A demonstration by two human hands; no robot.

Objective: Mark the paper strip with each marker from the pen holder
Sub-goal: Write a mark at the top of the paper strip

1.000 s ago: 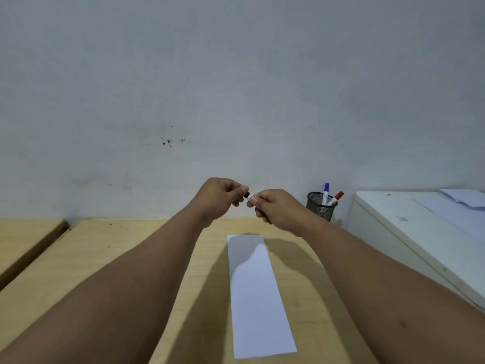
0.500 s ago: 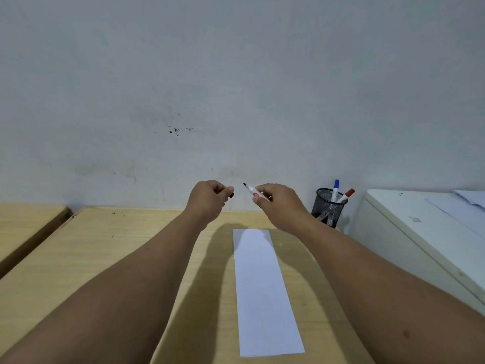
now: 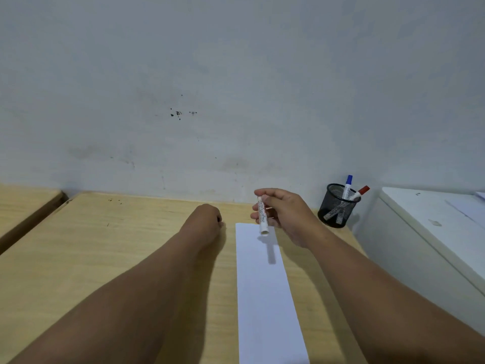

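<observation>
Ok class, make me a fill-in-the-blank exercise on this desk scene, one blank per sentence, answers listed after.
1. The white marker is held in the ___ hand.
2. The mesh pen holder contains ___ markers.
3. One of those has a blue cap, the other a ___ cap.
4. The paper strip lies on a ___ table.

Missing words: right; two; red; wooden

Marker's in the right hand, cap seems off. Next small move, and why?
Probably bring the marker tip down onto the paper strip. The right hand holds it above the strip's far end, and the strip shows no marks. The tip is hidden by the fingers, so it may need turning first. The left hand rests closed beside the strip.
</observation>
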